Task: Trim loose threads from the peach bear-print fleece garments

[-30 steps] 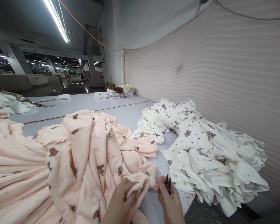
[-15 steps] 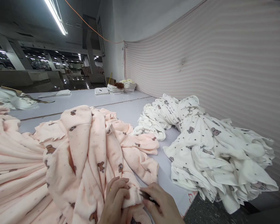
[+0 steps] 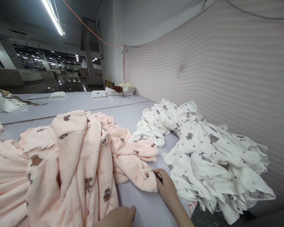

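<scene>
Pale pink plush fabric (image 3: 71, 151) with a bear print lies in heaped folds across the left and middle. My right hand (image 3: 167, 186) is closed around small dark thread snips (image 3: 158, 176), their pointed tip directed up and left. This hand is at the right end of a pink sleeve-like piece (image 3: 137, 171), its fingers by the edge; whether they also pinch the fabric is not plain. Low in the view, my left hand (image 3: 120, 217) is beside the pink folds, blurred and partly cut off, with its fingers mostly hidden.
White printed fabric (image 3: 203, 151) is bunched to the right, hanging over the table (image 3: 142, 201) edge. Folded stacks (image 3: 126, 90) stand at the back by a striped cloth curtain (image 3: 203, 69). White scraps (image 3: 4, 102) lie at the far left.
Both hands were together at a pink edge near the front. My right hand has moved up to the sleeve-like piece with the snips; my left has dropped lower. The view has shifted slightly.
</scene>
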Motion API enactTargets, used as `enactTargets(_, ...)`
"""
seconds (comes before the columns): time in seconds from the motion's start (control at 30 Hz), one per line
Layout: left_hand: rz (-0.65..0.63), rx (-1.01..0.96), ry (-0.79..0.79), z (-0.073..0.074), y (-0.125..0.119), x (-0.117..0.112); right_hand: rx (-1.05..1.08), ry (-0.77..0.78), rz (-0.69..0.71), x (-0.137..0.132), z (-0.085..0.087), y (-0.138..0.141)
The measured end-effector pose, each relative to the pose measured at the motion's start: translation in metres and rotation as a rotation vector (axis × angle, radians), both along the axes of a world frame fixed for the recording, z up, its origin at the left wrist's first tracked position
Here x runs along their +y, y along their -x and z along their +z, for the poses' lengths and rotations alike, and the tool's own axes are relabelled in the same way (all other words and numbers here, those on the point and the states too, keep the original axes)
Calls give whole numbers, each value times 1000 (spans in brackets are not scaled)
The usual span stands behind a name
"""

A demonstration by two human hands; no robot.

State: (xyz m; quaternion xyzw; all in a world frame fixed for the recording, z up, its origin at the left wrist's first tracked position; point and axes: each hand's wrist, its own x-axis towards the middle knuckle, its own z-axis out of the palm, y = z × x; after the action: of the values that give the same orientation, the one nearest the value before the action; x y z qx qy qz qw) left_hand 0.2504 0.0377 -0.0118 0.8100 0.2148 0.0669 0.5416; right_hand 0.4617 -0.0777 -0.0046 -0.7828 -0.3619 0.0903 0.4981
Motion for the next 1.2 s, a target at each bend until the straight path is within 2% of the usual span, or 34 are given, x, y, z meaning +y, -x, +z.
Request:
enactTargets(0.07, 22, 60, -90, 3, -23, -6, 96, -48, -3, 1, 1, 6)
enactTargets(0.17, 198, -16, -103, 7, -50, -21, 238, -107, -47, 4, -4, 23)
enactTargets(0.23, 323, -154, -56, 6, -58, -30, 302, -125, -69, 5, -10, 33)
enactTargets(0.33, 431, -307, -27, 3, -58, -32, 342, -127, -67, 1, -12, 41)
enactTargets(0.4, 473, -380, -46, 2, -54, -29, 232, -96, -121, -6, -10, 41)
enactTargets(0.5, 510, -427, -90, 3, -48, -25, -194, -43, -253, -16, -2, 42)
enactTargets(0.57, 522, -414, -115, 4, -46, -25, -419, -31, -194, -19, 3, 46)
enactTargets(0.63, 527, -410, -171, 5, -44, -26, -445, -32, -17, -17, 9, 51)
enactTargets(0.7, 529, -433, -249, 7, -41, -27, -361, -16, 92, -14, 14, 56)
enactTargets(0.83, 482, -511, -303, 17, -33, -24, -292, 32, 69, -13, 19, 56)
enactTargets(0.9, 401, -500, -207, 26, -32, -20, -333, 14, 10, -12, 20, 52)
enactTargets(0.93, 343, -458, -108, 31, -32, -17, -358, 12, -38, -12, 21, 50)
enactTargets(1.03, 240, -281, 328, 44, -35, -9, -396, 84, -111, -9, 24, 45)
enactTargets(1.13, 281, -267, 747, 46, -39, -3, -323, 136, 49, -8, 27, 44)
enactTargets(1.2, 283, -303, 928, 42, -40, -1, -263, 92, 171, -9, 29, 47)
